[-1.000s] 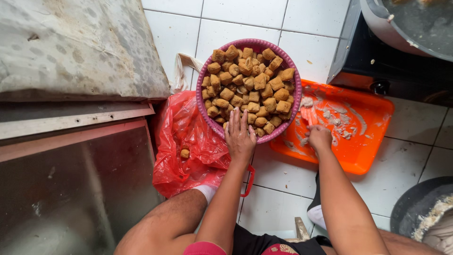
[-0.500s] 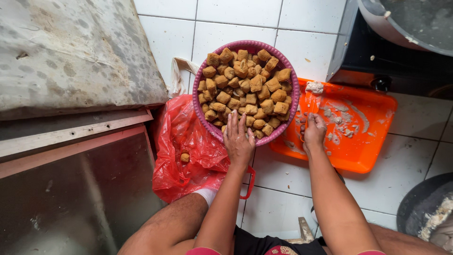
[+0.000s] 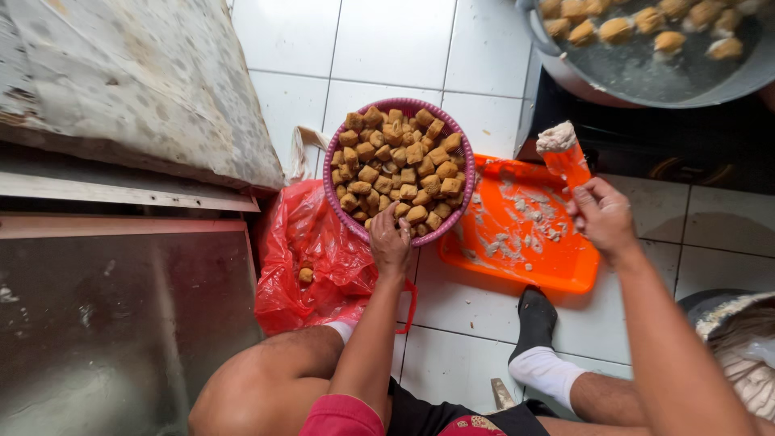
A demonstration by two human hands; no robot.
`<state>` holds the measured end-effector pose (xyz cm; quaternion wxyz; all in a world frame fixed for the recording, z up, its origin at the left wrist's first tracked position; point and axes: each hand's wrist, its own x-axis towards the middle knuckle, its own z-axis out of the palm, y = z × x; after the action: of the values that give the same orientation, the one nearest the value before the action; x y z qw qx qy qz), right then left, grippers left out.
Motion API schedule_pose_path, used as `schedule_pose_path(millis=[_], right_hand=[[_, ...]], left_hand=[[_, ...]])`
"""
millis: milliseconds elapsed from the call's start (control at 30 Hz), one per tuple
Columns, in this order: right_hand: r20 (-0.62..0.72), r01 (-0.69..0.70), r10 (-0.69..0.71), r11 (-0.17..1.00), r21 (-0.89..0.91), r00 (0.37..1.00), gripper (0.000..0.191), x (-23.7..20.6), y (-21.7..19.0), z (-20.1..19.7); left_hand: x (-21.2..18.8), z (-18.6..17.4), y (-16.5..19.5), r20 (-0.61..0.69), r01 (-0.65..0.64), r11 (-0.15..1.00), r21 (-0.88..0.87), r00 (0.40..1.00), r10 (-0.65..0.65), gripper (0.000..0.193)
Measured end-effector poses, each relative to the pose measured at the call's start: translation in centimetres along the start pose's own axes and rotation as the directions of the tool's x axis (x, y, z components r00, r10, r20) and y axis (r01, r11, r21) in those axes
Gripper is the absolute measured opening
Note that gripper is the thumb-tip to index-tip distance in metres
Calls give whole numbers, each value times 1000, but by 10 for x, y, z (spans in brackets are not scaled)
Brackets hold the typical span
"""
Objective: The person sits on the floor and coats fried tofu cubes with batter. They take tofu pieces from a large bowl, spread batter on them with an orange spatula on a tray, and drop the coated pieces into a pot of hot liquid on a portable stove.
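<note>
the left hand (image 3: 390, 240) reaches into the near edge of a purple basket (image 3: 339, 211) heaped with brown tofu cubes (image 3: 397, 171); its fingers are curled down among the cubes at the rim, but whether they grip one cannot be told. the basket sits on the white tiled floor (image 3: 484, 331), partly over a red bag (image 3: 311, 258) that lies crumpled to its left, with one loose cube (image 3: 305, 274) in the bag's folds.

the right hand (image 3: 602, 216) is raised above the far right corner of an orange tray (image 3: 557, 278), fingers clenched around an orange scraper (image 3: 567, 160) held upright, a lump of pale paste (image 3: 555, 137) on its top end. the tray lies flat on the floor just right of the basket, touching it, and is smeared with bits of the same paste.

beyond the tray a big metal pan (image 3: 646, 77) holds pieces in liquid on a dark stove (image 3: 694, 141). a socked foot (image 3: 537, 339) rests on the tiles below the tray. a worn grey worktop (image 3: 137, 89) fills the upper left.
</note>
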<state>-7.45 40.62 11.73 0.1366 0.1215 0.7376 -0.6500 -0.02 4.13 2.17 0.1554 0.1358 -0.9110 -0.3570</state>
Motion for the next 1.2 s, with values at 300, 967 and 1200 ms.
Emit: schedule_pose_path(millis=[300, 967, 1200], right_hand=[[27, 73, -68, 939, -336, 997, 15, -102, -143, -29], [87, 164, -149, 965, -203, 985, 34, -185, -142, -3], [72, 160, -154, 984, -83, 985, 24, -188, -136, -9]], left_hand=[[3, -9, 176, 301, 125, 662, -739, 941, 158, 42], [-67, -84, 277, 775, 785, 37, -618, 600, 197, 27], [-69, -81, 274, 831, 858, 22, -513, 491, 260, 28]])
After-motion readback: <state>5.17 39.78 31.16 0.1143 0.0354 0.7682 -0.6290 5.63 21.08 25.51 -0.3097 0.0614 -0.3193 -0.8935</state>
